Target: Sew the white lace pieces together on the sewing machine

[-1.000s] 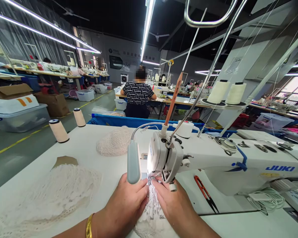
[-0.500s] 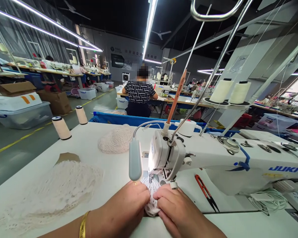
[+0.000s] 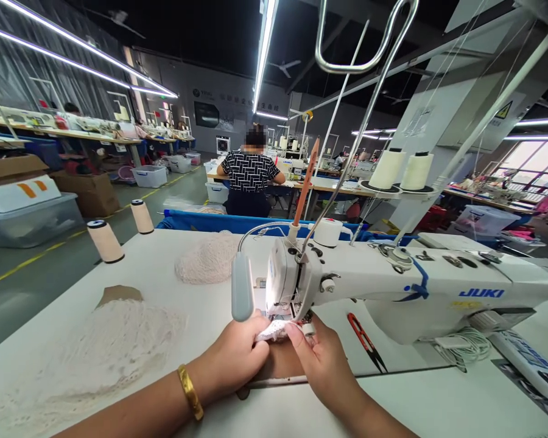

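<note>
A white sewing machine stands on the table, its needle area lit by a small grey lamp. Just in front of the needle, both hands grip a piece of white lace fabric. My left hand pinches its left side between thumb and fingers. On the right side, my right hand has its thumb on top of the lace, with the fingers partly hidden behind the machine head. Red-handled thread snips lie right of my right hand. A heap of white lace spreads at the left.
Another lace pile lies behind the lamp. Two thread cones, one nearer and one farther, stand on the table's left edge. A coiled cable sits at the right. Ahead, a person in a patterned top sits at another machine.
Both hands have moved apart and forward, and the lace is now bunched closer to the needle with the table surface showing below it. The view has shifted slightly right.
</note>
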### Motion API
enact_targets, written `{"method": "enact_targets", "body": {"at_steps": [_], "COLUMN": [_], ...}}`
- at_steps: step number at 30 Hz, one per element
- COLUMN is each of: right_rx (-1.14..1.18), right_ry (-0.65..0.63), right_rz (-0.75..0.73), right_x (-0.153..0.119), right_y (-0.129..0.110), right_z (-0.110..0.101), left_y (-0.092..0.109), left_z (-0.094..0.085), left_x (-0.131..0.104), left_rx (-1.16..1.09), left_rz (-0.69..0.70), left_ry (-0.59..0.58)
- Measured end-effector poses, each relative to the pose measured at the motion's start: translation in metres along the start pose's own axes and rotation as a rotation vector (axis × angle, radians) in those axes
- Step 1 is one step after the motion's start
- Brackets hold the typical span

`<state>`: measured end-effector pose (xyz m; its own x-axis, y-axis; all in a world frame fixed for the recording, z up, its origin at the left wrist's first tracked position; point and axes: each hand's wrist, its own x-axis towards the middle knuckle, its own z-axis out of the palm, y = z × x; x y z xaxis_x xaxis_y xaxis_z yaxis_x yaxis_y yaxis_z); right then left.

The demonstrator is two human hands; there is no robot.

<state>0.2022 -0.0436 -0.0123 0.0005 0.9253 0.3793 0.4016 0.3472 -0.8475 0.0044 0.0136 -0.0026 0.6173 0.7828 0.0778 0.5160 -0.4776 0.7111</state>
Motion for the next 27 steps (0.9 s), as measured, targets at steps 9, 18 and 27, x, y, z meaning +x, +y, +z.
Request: {"method": "enact_targets", "body": {"at_steps": [9,18,27], "right_rx": [-0.049,-0.046,-0.477], "right_ry": [0.035,-0.013,-0.288], "right_rz": [-0.016,-0.059,-0.567], "right_x": [-0.003,-0.004,-0.010], "right_y": [0.003,0.000,0.008], "right_z": [0.003,0.000,-0.020], "left_y": [0.007,0.012,0.001], "left_z": [-0.003,-0.003,0.004], "left_x": [-0.001,-0.008,-0.032], "left_rx": [-0.207,-0.273,0.194], "left_rz": [-0.109,-0.110,0.481], "left_ry": [-0.044,-0.020,0.156]}}
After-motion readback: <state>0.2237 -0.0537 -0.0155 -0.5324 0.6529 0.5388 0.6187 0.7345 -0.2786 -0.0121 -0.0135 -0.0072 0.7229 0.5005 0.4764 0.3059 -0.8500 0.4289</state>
